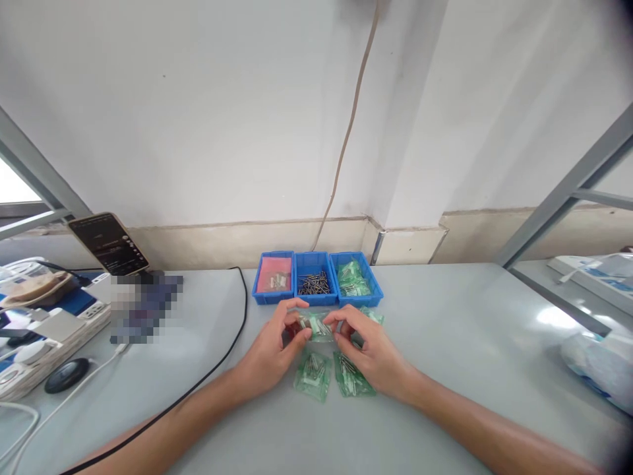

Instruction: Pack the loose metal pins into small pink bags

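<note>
Between my two hands, a small clear green bag [318,325] with metal pieces inside is held just above the table. My left hand [277,346] pinches its left side between thumb and fingers; my right hand [368,349] grips the right side. Below on the table lie one green bag of metal pieces [312,375] and another [350,377], partly under my right hand. A further green bag [373,315] shows behind my right hand. Beyond stand three blue bins: one with a pink sheet and a small bag [275,277], one with loose screws [314,284], one with green bags [353,277].
A phone [109,244] stands on a holder at the left, near power strips [59,336] and a black oval object [66,375]. A black cable [217,364] crosses over my left forearm. At the right are a grey metal frame [554,191] and a plastic bag [601,366].
</note>
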The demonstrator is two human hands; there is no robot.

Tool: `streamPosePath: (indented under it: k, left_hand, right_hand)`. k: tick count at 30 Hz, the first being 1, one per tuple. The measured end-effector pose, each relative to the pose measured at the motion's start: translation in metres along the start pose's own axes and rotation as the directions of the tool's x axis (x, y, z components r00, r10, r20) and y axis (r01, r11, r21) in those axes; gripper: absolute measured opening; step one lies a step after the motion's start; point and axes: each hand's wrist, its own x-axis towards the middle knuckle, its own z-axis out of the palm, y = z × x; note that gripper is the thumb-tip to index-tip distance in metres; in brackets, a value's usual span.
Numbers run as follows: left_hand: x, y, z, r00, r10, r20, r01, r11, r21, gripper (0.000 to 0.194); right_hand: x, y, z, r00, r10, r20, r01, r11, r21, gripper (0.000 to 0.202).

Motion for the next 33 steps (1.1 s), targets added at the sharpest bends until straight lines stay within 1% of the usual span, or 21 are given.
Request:
streamPosePath:
  k: [3, 5, 8, 10, 12, 15, 18, 19, 21, 23, 26, 29, 31, 33]
  left_hand:
    - [-0.002, 0.004, -0.001, 1.000, 0.019, 0.008, -0.019, 0.997, 0.074, 0.032]
    - [-0.003, 0.007, -0.003, 0.999, 0.030, 0.033, -0.033, 0.993, 0.117, 0.031]
    - [-0.004, 0.011, -0.005, 0.995, 0.053, 0.080, -0.060, 0.994, 0.094, 0.035]
    - [-0.004, 0.011, -0.005, 0.994, 0.061, 0.093, -0.070, 0.992, 0.100, 0.035]
    - [-0.002, 0.010, -0.004, 0.995, 0.055, 0.083, -0.068, 0.982, 0.175, 0.032]
    - [0.000, 0.007, -0.002, 0.998, 0.039, 0.056, -0.053, 0.960, 0.274, 0.040]
    - [0.000, 0.007, -0.002, 0.997, 0.056, 0.060, -0.070, 0.959, 0.274, 0.040]
    - [0.000, 0.007, -0.002, 0.996, 0.063, 0.064, -0.078, 0.960, 0.270, 0.040]
    - [0.000, 0.007, -0.002, 0.995, 0.070, 0.066, -0.085, 0.960, 0.266, 0.041]
    - [0.000, 0.007, -0.002, 0.996, 0.071, 0.060, -0.085, 0.960, 0.268, 0.042]
    - [0.000, 0.006, -0.001, 0.997, 0.065, 0.047, -0.076, 0.956, 0.284, 0.044]
    - [0.000, 0.007, -0.002, 0.997, 0.063, 0.043, -0.073, 0.953, 0.294, 0.043]
    - [-0.001, 0.009, -0.002, 0.991, 0.106, 0.084, -0.126, 0.948, 0.291, 0.040]
    - [-0.003, 0.013, -0.002, 0.970, 0.182, 0.160, -0.223, 0.929, 0.296, 0.037]
  right_hand:
    - [0.000, 0.002, 0.000, 1.000, 0.008, -0.002, -0.008, 1.000, -0.002, 0.025]
    - [0.000, 0.002, -0.001, 1.000, 0.015, 0.002, -0.015, 1.000, -0.001, 0.020]
    - [0.001, -0.001, -0.003, 1.000, 0.008, -0.004, -0.008, 1.000, -0.022, 0.011]
    - [0.001, -0.002, -0.003, 1.000, -0.007, -0.026, 0.005, 0.998, -0.060, 0.016]
    - [0.002, -0.003, -0.003, 0.999, -0.018, -0.037, 0.015, 0.996, -0.090, 0.024]
    - [0.002, -0.004, -0.003, 1.000, -0.022, -0.021, 0.020, 0.995, -0.093, 0.027]
    - [0.002, -0.006, -0.003, 1.000, 0.026, 0.002, -0.026, 0.999, -0.047, 0.015]
    - [0.001, -0.006, -0.003, 0.999, 0.044, 0.015, -0.043, 0.999, -0.030, 0.014]
    - [0.000, -0.007, -0.003, 0.997, 0.063, 0.038, -0.063, 0.998, -0.007, 0.020]
    - [-0.001, -0.007, -0.003, 0.998, 0.058, 0.038, -0.058, 0.998, -0.003, 0.019]
    - [-0.002, -0.005, -0.003, 1.000, 0.018, 0.013, -0.018, 1.000, -0.008, 0.009]
    - [-0.001, -0.003, -0.003, 0.997, -0.079, -0.020, 0.079, 0.997, -0.020, 0.018]
    - [0.000, -0.002, -0.003, 0.991, -0.106, -0.085, 0.105, 0.994, -0.022, 0.021]
    - [0.001, 0.000, -0.003, 0.981, -0.076, -0.181, 0.074, 0.997, -0.015, 0.018]
